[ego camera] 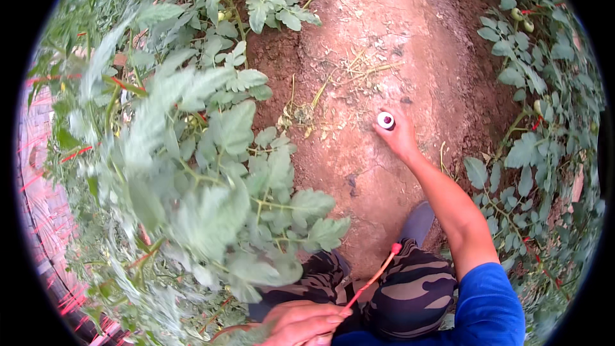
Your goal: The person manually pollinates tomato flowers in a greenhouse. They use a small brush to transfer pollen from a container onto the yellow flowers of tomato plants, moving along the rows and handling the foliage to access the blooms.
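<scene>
With my arm stretched forward over the path, my right hand (402,133) grips a small bottle (386,120). Its pale round top faces up and has a dark red middle; its body is mostly hidden by the hand. Near my lap, my left hand (307,322) holds a thin stick (372,279) between thumb and fingers. The stick slants up to the right and ends in a pinkish-red tip (396,248), which shows in front of my right knee.
Leafy tomato plants (230,178) crowd the left side and reach over my left leg. More tomato plants (523,154) with green fruit and red ties line the right. Dry plant scraps (360,69) lie on the bare soil path (336,163). A grey shoe (418,221) stands on it.
</scene>
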Demonstrator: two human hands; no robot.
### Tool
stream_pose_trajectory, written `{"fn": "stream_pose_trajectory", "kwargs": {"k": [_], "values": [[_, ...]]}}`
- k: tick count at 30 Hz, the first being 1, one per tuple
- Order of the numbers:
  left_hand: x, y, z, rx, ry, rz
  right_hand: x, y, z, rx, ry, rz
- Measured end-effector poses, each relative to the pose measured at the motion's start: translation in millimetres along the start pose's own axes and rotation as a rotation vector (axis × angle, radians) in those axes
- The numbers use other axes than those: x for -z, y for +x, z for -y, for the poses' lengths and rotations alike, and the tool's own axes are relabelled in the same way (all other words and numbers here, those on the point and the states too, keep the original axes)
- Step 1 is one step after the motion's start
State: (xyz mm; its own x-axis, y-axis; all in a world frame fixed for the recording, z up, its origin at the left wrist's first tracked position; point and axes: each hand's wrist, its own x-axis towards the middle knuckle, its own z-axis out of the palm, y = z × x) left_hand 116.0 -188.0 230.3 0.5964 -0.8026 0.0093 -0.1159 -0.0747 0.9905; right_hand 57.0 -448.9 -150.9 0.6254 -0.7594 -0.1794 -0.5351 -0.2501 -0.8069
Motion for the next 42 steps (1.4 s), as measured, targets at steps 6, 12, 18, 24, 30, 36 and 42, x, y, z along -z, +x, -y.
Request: {"fn": "stream_pose_trajectory", "kwargs": {"k": [6, 12, 18, 24, 30, 36, 42], "values": [[-6.8, 45.3, -64.0, 0.020, 0.004, 0.105, 64.9, -25.9, 66.8, -0.093, 0.007, 0.018], [-17.4, 109.8, -216.7, 0.233, 0.112, 0.065, 198.6, -64.2, 205.8, -0.203, 0.006, 0.033], [-17.7, 180.9, -324.0, 0.188, 0.060, 0.007, 334.5, -50.8, 342.6, -0.189, -0.036, 0.010], [-6.4, 289.5, -350.4, 0.150, 0.131, -0.029, 398.3, 46.1, 394.0, -0.138, -0.116, 0.018], [-1.6, 437.3, -314.4, 0.092, -0.001, -0.022, 425.8, 192.6, 422.3, -0.126, -0.178, -0.068], [2.3, 578.1, -321.3, -0.059, 0.065, 0.074, 430.8, 330.0, 443.4, 0.054, -0.324, -0.043], [-27.3, 692.8, -293.1, -0.018, 0.174, 0.086, 432.2, 447.1, 462.9, 0.053, -0.251, 0.036]]}}
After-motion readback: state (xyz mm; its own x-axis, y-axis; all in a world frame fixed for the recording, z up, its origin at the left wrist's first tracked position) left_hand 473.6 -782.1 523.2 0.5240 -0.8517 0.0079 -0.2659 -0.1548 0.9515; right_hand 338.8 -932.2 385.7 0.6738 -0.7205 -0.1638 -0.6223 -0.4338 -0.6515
